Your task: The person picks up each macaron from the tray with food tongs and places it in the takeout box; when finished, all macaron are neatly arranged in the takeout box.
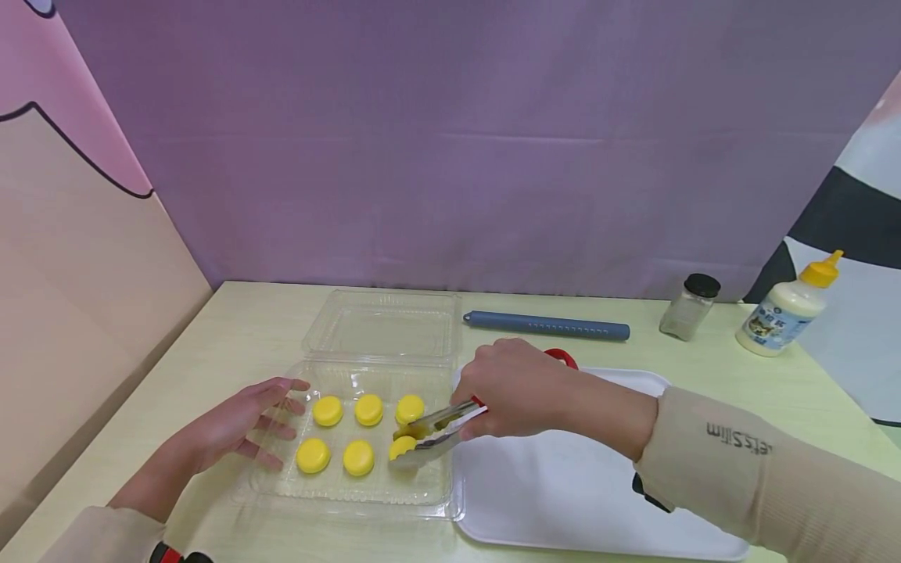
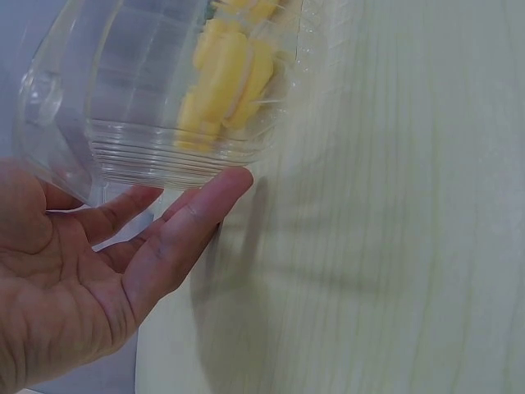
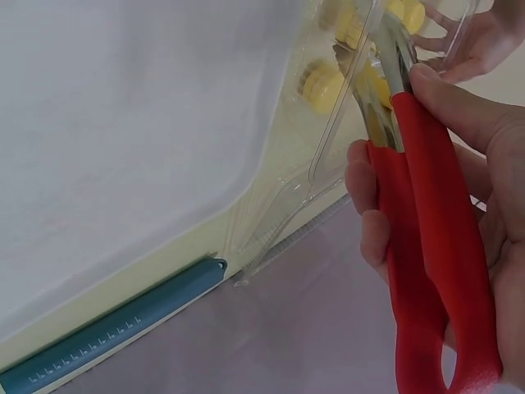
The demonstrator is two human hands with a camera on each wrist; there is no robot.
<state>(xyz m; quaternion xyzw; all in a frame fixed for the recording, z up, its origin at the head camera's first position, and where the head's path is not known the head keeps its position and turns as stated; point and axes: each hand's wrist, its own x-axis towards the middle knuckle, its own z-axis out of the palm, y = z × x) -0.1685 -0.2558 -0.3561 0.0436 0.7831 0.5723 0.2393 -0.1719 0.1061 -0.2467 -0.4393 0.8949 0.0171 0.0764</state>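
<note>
A clear plastic clamshell box [image 1: 383, 489] stands with its lid [image 1: 383, 324] folded back. In it sit several yellow macarons [image 1: 327, 410] in two rows. My right hand [image 1: 514, 387] grips metal tongs [image 1: 443, 422] by their red handles [image 3: 443, 222]. The tong tips lie on either side of the front right macaron [image 1: 403, 447], which is inside the box; how firmly they pinch it, I cannot tell. At the box's left side is my left hand [image 1: 246, 422], fingers spread and fairly straight, with the fingertips touching or very near the clear wall [image 2: 164, 156].
A white tray [image 1: 542, 493] lies right of the box, under my right forearm. Behind them is a blue-grey stick [image 1: 549, 325] with markings. A black-lidded jar [image 1: 690, 307] and a yellow-capped bottle [image 1: 788, 309] stand at the back right, before a purple curtain [image 1: 450, 156].
</note>
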